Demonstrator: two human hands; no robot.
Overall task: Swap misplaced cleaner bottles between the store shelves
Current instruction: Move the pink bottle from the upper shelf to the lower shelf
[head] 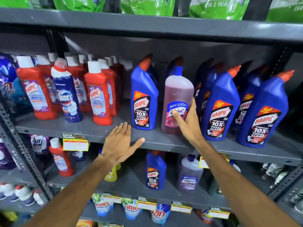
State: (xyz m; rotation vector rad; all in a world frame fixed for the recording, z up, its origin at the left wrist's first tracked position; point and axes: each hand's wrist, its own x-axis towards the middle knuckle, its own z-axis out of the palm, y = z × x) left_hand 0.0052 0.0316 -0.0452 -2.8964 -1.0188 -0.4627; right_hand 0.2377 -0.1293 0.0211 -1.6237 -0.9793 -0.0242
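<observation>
Grey metal store shelves fill my view, and the middle shelf [91, 131] is the one I am reaching into. My right hand [188, 122] wraps the lower part of a pink Lizol bottle [177, 95], thumb across its label and fingers round the right side; the bottle stands upright on the shelf, wedged into a row of blue Harpic bottles. One blue Harpic [144, 99] stands just beside it on the left, another [220, 105] crowds my wrist on the right, and a darker one behind it shows only its neck and red tip. My left hand [121, 143] is spread flat, fingers open, holding nothing, over the shelf's front edge in the gap left of the blue bottles.

Further left stand red Harpic bathroom cleaner bottles [98, 95] with a single Domex bottle [68, 94] tucked among them. On the shelf below, a lone blue Harpic [155, 171] sits beside a pale purple Lizol bottle [189, 174].

The green pouches [147, 5] on the top shelf are cut off by the frame. My left forearm covers most of a yellow bottle [112, 175] below, and the price tags are too blurred to read.
</observation>
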